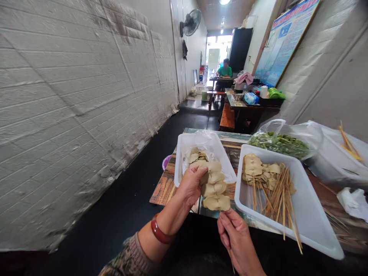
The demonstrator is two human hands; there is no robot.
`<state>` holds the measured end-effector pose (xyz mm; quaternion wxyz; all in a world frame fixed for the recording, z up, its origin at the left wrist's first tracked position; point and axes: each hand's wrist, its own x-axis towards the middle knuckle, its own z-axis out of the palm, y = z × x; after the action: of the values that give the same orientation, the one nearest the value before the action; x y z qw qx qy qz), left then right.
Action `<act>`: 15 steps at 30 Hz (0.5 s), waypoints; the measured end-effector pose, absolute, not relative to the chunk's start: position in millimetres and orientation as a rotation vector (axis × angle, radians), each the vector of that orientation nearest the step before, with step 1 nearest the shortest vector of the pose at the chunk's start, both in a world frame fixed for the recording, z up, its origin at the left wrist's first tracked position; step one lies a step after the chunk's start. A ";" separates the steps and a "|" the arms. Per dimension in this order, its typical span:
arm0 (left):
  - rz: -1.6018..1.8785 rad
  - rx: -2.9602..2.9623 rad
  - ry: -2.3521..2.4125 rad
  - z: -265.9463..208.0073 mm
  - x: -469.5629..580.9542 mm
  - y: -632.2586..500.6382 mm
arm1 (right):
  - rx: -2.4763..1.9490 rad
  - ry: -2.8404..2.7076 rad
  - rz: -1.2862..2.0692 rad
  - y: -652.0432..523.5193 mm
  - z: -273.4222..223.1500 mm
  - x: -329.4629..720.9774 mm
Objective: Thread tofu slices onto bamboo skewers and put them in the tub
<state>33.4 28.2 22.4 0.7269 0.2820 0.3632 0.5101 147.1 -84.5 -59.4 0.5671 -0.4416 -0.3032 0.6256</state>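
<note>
Between my hands is a skewer threaded with several thin, pale beige food slices (214, 188), folded in a row. My left hand (192, 184) pinches the top slice at the far end, and a red-brown bangle circles that wrist. My right hand (235, 237) is closed around the bare wooden stick just below the lowest slice. Beyond my left hand, a white tray (180, 161) holds loose slices in a clear plastic bag. Right of the skewer, another white tray (316, 230) contains finished-looking skewers (254, 168) of the same slices, their sticks pointing toward me.
A clear bag of green vegetables (278, 143) lies behind the right tray. A white bin (342, 145) with sticks and crumpled white plastic (353, 201) are at far right. A brick wall (86, 96) runs along the left. A person (224, 71) sits at a far table.
</note>
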 end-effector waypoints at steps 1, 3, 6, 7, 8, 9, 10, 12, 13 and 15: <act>1.125 0.625 0.806 22.0 33.5 28.1 | -1.038 -0.710 1.470 -84.4 -59.6 146.9; 1.128 0.630 0.812 21.5 33.6 28.2 | -1.038 -0.701 1.463 -83.8 -59.8 146.2; 1.141 0.615 0.812 21.1 34.0 28.6 | -1.043 -0.681 1.452 -83.0 -60.1 144.8; 1.151 0.603 0.810 21.1 34.2 28.7 | -1.046 -0.673 1.448 -82.8 -60.2 144.4; 1.163 0.591 0.805 21.0 34.6 28.9 | -1.048 -0.666 1.446 -82.7 -60.2 143.9; 1.176 0.582 0.800 20.9 35.0 29.0 | -1.049 -0.661 1.444 -82.8 -60.2 143.5; 1.187 0.575 0.795 20.9 35.4 29.1 | -1.050 -0.655 1.441 -82.8 -60.1 143.0; 1.194 0.573 0.786 20.8 36.4 29.1 | -1.052 -0.645 1.433 -83.1 -60.2 141.8; 1.189 0.575 0.783 20.8 36.8 29.1 | -1.053 -0.642 1.428 -83.2 -60.4 141.0; 1.178 0.578 0.780 21.0 37.4 29.1 | -1.051 -0.638 1.417 -83.0 -61.3 139.0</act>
<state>37.4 29.1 21.0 0.7226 0.2615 0.3532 0.5336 139.0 -83.0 -61.3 0.5914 -0.4518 -0.2744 0.6089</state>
